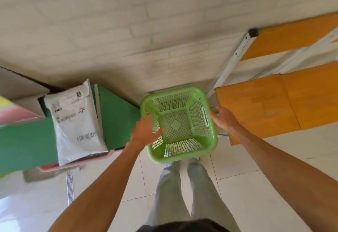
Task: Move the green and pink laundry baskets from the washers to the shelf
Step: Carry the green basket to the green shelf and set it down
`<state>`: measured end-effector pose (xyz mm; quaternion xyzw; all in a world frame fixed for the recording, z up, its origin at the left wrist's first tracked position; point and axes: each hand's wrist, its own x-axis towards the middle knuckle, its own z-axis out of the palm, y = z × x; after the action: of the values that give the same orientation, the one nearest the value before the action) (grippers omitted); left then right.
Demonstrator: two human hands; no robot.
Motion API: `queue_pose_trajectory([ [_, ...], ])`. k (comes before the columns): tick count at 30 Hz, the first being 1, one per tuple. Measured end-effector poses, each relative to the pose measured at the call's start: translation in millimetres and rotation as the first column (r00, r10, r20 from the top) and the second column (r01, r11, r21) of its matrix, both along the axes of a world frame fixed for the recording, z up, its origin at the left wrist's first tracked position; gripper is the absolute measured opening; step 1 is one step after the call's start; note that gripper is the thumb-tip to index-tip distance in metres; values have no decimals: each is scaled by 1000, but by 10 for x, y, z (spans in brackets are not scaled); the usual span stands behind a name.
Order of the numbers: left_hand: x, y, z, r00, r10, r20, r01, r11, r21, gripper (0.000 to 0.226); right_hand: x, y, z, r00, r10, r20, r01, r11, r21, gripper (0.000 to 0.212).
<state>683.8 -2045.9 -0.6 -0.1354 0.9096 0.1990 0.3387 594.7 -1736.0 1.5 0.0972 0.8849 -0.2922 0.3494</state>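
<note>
Between spread grips, left hand (146, 131) and right hand (224, 119), green basket (180, 124) is being flanked, ungripped; tipping risked if snatched one-sided.

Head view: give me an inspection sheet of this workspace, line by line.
Surface: pale tiled floor; orange shelf boards on a white metal frame at right.
Job's things: green basket, empty, open side up, beside the lower shelf board; pink basket not seen.
Clutter: grey mailer bag lying on a green panel; cardboard box at left.
Grippers: left hand open at the basket's left rim; right hand open by its right handle slot; firm grip cannot be told.
Cables: nothing seen.
Surroundings: pale brick wall; person's grey trousers below.
</note>
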Motion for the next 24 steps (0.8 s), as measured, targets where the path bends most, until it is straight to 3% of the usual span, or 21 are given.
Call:
queue_pose_trajectory([
  [3,-73,182,619,993,-117,-20,115,992,-49,98,124,280,625,999,48,9,-49,997,65,56],
  [6,-215,496,1037,946,-322,-33,316,942,-112,96,252,768,1101,998,-63,-23,65,991,120,62],
  [8,-384,781,1230,863,-505,-9,497,853,-158,93,347,1152,1306,989,-138,-43,143,981,129,61],
  [11,-777,1540,1518,657,-754,8,736,639,-223,88,594,1945,1557,970,-229,-78,239,957,163,61],
  [15,-1223,2907,1896,536,-842,-64,796,530,-292,84,1062,3171,1797,948,-301,-107,319,905,281,61],
  [24,-1337,6319,2519,404,-881,-247,861,458,-223,86,2321,6348,2360,867,-477,-146,490,760,427,63],
])
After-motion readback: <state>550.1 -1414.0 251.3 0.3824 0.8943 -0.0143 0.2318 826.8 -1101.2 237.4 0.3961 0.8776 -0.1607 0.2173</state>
